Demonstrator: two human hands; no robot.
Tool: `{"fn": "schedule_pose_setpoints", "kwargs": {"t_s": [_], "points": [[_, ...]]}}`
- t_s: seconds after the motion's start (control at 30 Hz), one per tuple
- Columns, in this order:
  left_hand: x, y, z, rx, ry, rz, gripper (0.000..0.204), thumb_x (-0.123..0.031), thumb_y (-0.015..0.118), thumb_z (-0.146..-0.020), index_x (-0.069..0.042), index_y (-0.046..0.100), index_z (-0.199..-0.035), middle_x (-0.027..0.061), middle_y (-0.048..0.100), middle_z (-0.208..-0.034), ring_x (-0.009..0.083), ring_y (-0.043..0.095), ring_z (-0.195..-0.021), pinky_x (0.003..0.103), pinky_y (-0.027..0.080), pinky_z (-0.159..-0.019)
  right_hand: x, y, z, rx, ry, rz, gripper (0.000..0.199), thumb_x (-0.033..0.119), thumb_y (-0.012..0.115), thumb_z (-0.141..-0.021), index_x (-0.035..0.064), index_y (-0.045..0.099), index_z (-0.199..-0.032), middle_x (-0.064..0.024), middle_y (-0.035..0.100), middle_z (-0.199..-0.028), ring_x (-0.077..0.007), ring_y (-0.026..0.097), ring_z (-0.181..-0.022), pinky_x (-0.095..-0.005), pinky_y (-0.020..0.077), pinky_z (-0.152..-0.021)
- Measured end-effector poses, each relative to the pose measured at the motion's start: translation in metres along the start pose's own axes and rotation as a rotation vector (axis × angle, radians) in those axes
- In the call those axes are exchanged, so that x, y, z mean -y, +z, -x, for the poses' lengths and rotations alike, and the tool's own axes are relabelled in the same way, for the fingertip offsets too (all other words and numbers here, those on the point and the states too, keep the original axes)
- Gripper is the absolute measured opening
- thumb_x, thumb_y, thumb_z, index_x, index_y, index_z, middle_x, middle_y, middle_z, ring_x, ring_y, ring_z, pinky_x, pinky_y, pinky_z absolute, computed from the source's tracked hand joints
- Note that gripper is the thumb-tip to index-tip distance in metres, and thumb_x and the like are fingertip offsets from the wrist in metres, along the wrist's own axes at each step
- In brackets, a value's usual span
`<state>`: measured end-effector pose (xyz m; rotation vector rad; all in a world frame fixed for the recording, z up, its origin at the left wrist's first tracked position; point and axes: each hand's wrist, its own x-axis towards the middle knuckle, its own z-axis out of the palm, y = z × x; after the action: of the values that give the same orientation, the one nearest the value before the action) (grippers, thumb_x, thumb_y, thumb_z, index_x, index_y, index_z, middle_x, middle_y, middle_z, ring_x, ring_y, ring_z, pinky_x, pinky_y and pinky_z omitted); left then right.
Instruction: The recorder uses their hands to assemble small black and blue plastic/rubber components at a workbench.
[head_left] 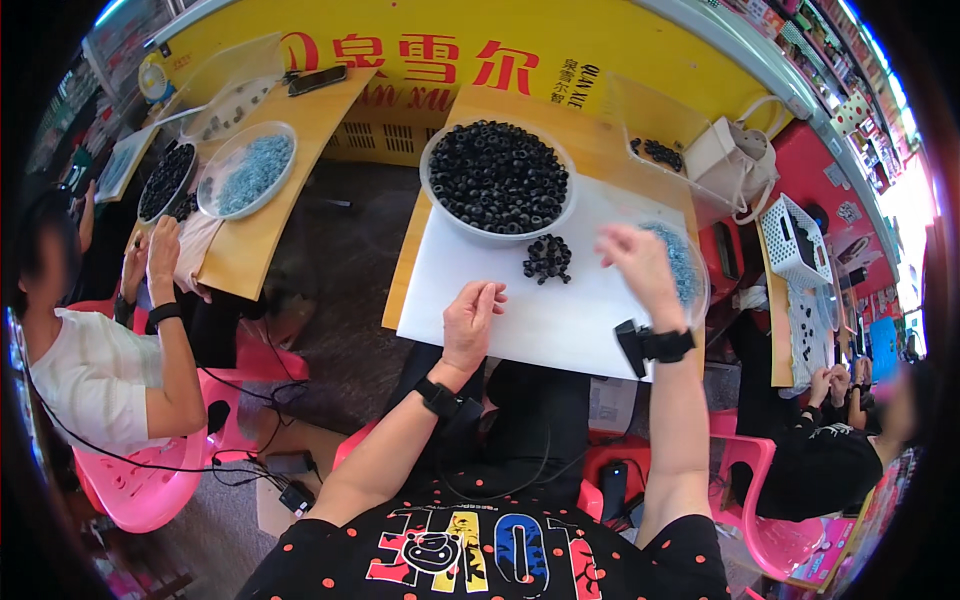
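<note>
My left hand (470,318) rests on the white board (530,310), fingertips pinched together; whether a small part sits between them I cannot tell. My right hand (640,262) hovers at the rim of a clear bowl of small blue pieces (686,262), fingers curled, and what it holds is hidden. A small heap of black rings (547,257) lies on the board between my hands. Behind it stands a large white bowl (438,205) heaped with black rings. Both wrists carry black bands.
A clear bag with a few black rings (658,150) and a white bag (735,160) lie at the table's back right. A person at the left table (250,240) works beside bowls of blue (247,170) and black pieces (165,180). Another person (840,440) sits at right. Pink chairs (150,490) stand around.
</note>
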<state>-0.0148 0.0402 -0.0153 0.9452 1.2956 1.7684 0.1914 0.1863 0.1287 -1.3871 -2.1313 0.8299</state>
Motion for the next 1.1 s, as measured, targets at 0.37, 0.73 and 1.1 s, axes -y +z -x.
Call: {"fn": "schedule_pose_setpoints", "kwargs": {"t_s": [0.37, 0.73, 1.1], "points": [[-0.005, -0.005, -0.006, 0.091, -0.111, 0.056, 0.02, -0.008, 0.051, -0.104, 0.002, 0.061, -0.117, 0.012, 0.07, -0.103, 0.0155, 0.069, -0.087, 0.026, 0.056, -0.074, -0.015, 0.129, 0.02, -0.218, -0.407, 0.39, 0.025, 0.013, 0.083, -0.071, 0.0064, 0.072, -0.092, -0.007, 0.06, -0.099, -0.028, 0.06, -0.096, -0.0409, 0.0491, -0.081], [-0.029, 0.013, 0.007, 0.312, -0.33, 0.291, 0.032, -0.008, 0.064, -0.098, -0.001, 0.064, -0.129, 0.0096, 0.069, -0.113, 0.0151, 0.067, -0.096, 0.03, 0.058, -0.085, -0.015, 0.112, 0.081, 0.205, 0.257, -1.128, 0.02, 0.02, 0.073, -0.093, 0.003, 0.075, -0.103, 0.0012, 0.069, -0.084, -0.0061, 0.053, -0.068, -0.0227, 0.0427, -0.061], [-0.003, 0.014, 0.0, 0.257, -0.452, 0.518, 0.013, -0.005, 0.064, -0.097, -0.002, 0.066, -0.109, 0.0073, 0.068, -0.103, 0.0159, 0.066, -0.093, 0.034, 0.057, -0.088, -0.072, 0.04, 0.091, -0.207, 0.012, -0.263, 0.02, 0.017, 0.069, -0.09, 0.0031, 0.076, -0.103, -0.0115, 0.075, -0.09, -0.0207, 0.07, -0.081, -0.0312, 0.0536, -0.074]]}}
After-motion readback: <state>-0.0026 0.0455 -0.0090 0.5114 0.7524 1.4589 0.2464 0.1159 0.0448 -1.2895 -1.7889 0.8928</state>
